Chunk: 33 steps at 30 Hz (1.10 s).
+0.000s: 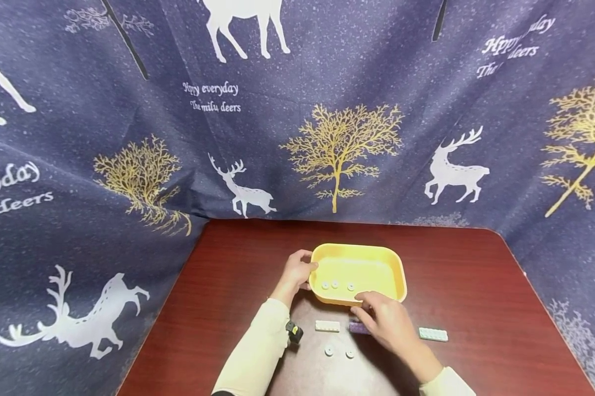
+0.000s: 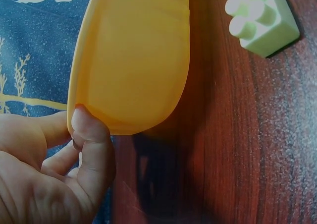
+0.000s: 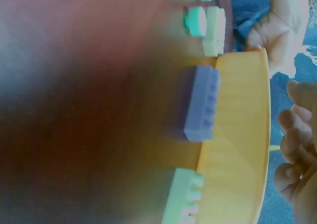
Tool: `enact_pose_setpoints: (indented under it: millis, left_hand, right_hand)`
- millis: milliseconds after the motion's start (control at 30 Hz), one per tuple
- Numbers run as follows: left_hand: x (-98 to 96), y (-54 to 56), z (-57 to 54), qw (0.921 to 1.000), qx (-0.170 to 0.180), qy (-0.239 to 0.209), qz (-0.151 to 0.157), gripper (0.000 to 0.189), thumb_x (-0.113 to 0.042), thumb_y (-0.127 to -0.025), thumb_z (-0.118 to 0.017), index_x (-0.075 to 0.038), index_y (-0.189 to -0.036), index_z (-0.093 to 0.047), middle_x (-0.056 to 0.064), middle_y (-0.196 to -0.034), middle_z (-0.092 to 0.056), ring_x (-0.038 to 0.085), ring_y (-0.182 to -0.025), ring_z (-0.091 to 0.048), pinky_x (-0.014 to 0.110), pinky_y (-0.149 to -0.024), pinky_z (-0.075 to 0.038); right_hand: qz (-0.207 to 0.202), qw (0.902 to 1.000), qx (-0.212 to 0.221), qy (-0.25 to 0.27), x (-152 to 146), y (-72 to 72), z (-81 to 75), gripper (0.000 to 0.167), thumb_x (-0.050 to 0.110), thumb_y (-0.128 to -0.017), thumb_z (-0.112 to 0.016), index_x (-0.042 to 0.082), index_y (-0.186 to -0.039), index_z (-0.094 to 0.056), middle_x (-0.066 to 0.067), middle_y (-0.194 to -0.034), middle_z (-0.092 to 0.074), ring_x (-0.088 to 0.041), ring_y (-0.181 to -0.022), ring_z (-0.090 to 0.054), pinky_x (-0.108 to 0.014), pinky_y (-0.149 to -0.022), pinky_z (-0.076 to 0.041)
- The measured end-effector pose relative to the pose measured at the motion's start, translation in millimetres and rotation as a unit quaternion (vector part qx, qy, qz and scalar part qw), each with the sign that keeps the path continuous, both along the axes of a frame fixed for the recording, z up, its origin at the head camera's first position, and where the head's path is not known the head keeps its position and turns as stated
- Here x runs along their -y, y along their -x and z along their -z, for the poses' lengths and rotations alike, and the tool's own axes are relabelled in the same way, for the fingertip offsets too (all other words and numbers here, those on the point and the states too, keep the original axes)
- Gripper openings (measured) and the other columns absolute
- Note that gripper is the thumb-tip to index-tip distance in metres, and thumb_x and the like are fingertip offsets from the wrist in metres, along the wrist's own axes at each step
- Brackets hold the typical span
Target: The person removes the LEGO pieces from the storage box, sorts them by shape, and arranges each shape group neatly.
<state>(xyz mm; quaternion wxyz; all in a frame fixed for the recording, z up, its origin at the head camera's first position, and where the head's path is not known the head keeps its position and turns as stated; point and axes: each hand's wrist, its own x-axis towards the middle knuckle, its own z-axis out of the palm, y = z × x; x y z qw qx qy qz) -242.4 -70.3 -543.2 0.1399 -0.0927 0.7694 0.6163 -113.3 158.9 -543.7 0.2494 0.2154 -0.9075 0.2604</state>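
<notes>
My left hand [image 1: 295, 270] grips the left end of a yellow plastic tub [image 2: 133, 60], its thumb over the rim. My right hand [image 1: 388, 322] is over the tub's near rim toward the right. In the right wrist view its fingers [image 3: 292, 135] are loosely bent, with no object visible among them. Several small round light pieces lie about: three, including a round piece [image 1: 350, 286], are inside the tub; two, including a round piece [image 1: 329, 351], are on the table. A purple toy brick [image 3: 200, 105] sits in front of the tub, partly hidden by the right hand in the head view.
A whitish toy brick [image 1: 327, 326] lies left of the purple one, and a mint-green toy brick [image 1: 433, 334] lies to the right. The dark red table [image 1: 257, 242] meets a blue patterned cloth [image 1: 287, 132] at its back and sides.
</notes>
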Motion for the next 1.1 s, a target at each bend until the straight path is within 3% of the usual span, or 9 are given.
enact_pose_setpoints:
  millis: [433, 800, 1100]
  left_hand:
    - [-0.7, -1.7, 0.1, 1.0000, -0.006, 0.003, -0.001, 0.037, -0.007, -0.097, -0.066, -0.005, -0.133, -0.060, 0.018, -0.097, -0.064, 0.027, -0.063, -0.067, 0.024, -0.036, -0.051]
    - [0.9, -2.6, -1.4, 1.0000, -0.006, 0.005, -0.001, 0.036, -0.007, -0.097, -0.066, -0.005, -0.133, -0.060, 0.023, -0.099, -0.066, 0.031, -0.065, -0.070, 0.025, -0.036, -0.051]
    - [-0.4, -2.2, -1.6, 0.9999, -0.002, 0.010, -0.004, 0.037, -0.008, -0.097, -0.067, -0.008, -0.133, -0.061, 0.017, -0.101, -0.062, 0.034, -0.074, -0.072, 0.028, -0.040, -0.056]
  right_hand:
    - [0.032, 0.9984, 0.045, -0.015, -0.8, 28.1, -7.6, 0.031, 0.029, -0.081, -0.087, 0.016, -0.107, -0.074, 0.010, -0.079, -0.066, -0.009, -0.069, -0.063, -0.030, -0.058, -0.055]
    - [0.045, 0.9959, 0.073, -0.030, -0.5, 41.7, -4.8, 0.032, 0.030, -0.082, -0.087, 0.015, -0.107, -0.073, 0.009, -0.079, -0.065, -0.011, -0.070, -0.062, -0.033, -0.061, -0.055]
    - [0.053, 0.9913, 0.113, -0.041, -2.8, 53.0, 0.3, 0.032, 0.033, -0.083, -0.086, 0.017, -0.107, -0.073, 0.011, -0.079, -0.064, -0.011, -0.069, -0.060, -0.030, -0.058, -0.050]
